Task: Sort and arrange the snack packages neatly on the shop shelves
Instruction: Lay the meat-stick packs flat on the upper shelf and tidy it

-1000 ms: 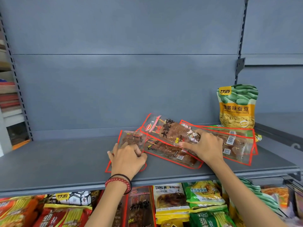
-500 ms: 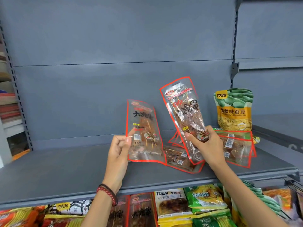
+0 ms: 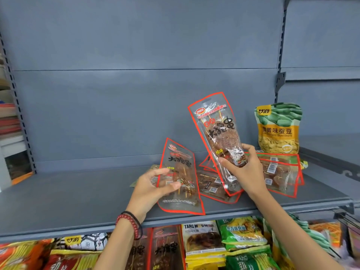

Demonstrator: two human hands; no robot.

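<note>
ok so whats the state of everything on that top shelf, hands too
left hand: pinching the left pack
left pack: held upright, front showing
right hand: gripping the right pack's lower end
right pack: raised, leaning left
loose packs: lying flat, overlapping, barcodes up
bean bag: standing upright

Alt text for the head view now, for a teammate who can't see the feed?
Two hands each hold a red-edged clear skewer snack pack at a grey shelf: the left hand pinches the lower pack, the right hand grips the raised pack, nearly upright. Behind them flat packs lie piled, and a broad bean bag stands at the right.
</note>
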